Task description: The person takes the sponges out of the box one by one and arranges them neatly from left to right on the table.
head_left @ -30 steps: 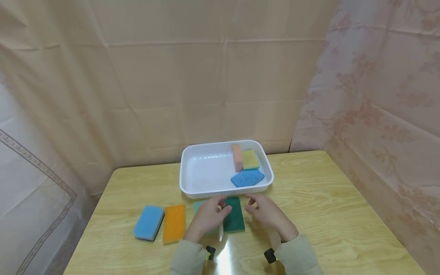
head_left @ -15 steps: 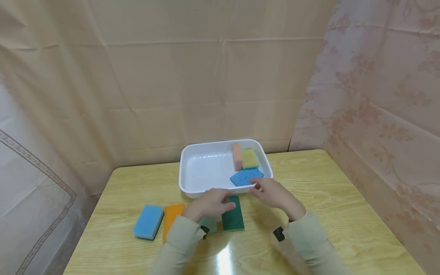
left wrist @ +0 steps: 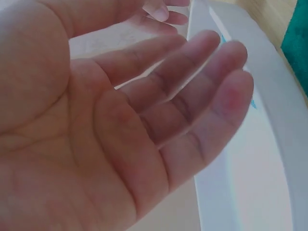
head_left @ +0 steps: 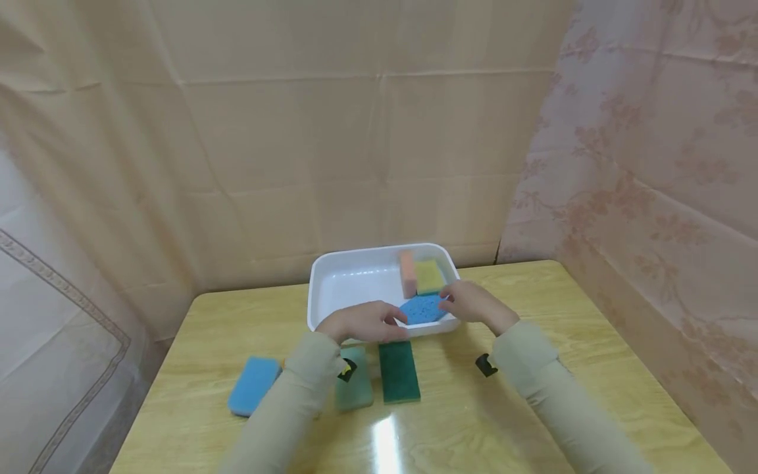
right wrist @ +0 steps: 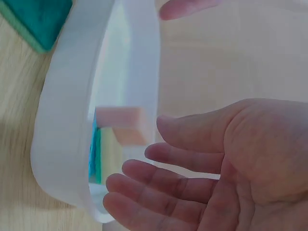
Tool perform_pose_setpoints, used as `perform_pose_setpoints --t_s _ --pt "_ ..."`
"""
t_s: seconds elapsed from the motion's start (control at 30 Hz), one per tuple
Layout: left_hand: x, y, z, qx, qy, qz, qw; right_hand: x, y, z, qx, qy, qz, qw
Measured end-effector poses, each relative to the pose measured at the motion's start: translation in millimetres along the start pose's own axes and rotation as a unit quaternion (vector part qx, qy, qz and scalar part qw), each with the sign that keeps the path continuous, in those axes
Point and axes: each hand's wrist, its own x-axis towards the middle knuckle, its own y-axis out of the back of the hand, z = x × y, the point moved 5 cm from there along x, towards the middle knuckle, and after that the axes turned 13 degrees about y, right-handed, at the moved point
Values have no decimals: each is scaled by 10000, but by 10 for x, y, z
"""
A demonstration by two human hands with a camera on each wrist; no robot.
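A white tray (head_left: pixel 355 289) stands at the table's back edge. Inside, toward its right end, lie a speckled blue sponge (head_left: pixel 422 311), an upright pink sponge (head_left: pixel 408 275) and a yellow sponge (head_left: pixel 428 276) with a green underside. My left hand (head_left: pixel 366 322) hovers over the tray's front rim, fingers loosely bent; the left wrist view shows its palm (left wrist: pixel 120 125) bare. Above the tray's right front corner is my right hand (head_left: pixel 476 306), fingertips close to the blue sponge in the head view. In the right wrist view its fingers (right wrist: pixel 163 185) spread apart and hold nothing.
In front of the tray lie a dark green scouring pad (head_left: pixel 399 372) and a light green sponge (head_left: pixel 355 385). A blue sponge (head_left: pixel 254 385) lies farther left on the wooden table (head_left: pixel 503 421). The left sleeve (head_left: pixel 284 401) hides nearly all of an orange sponge. Beige cloth (head_left: pixel 379 151) hangs behind.
Both hands have moved forward from the table in front of the tray to its front rim. The left sleeve now covers the orange sponge. The sponges have not visibly moved.
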Motion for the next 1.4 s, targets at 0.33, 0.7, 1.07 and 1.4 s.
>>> perform_pose_setpoints --t_s 0.33,0.7,1.07,1.4 --pt "287 171 71 -650 471 -760 9939 255 -3 225 678 -949 -853 9895" --pt "566 318 74 -454 1222 -621 9895 377 -67 440 1862 -2766 -758 9397" --pt "680 298 -206 -388 1812 -387 9819 477 -348 572 1901 -3044 -873 9293" --pt "718 297 -305 -492 2073 -180 9769 508 -445 533 2983 -3255 -195 8971"
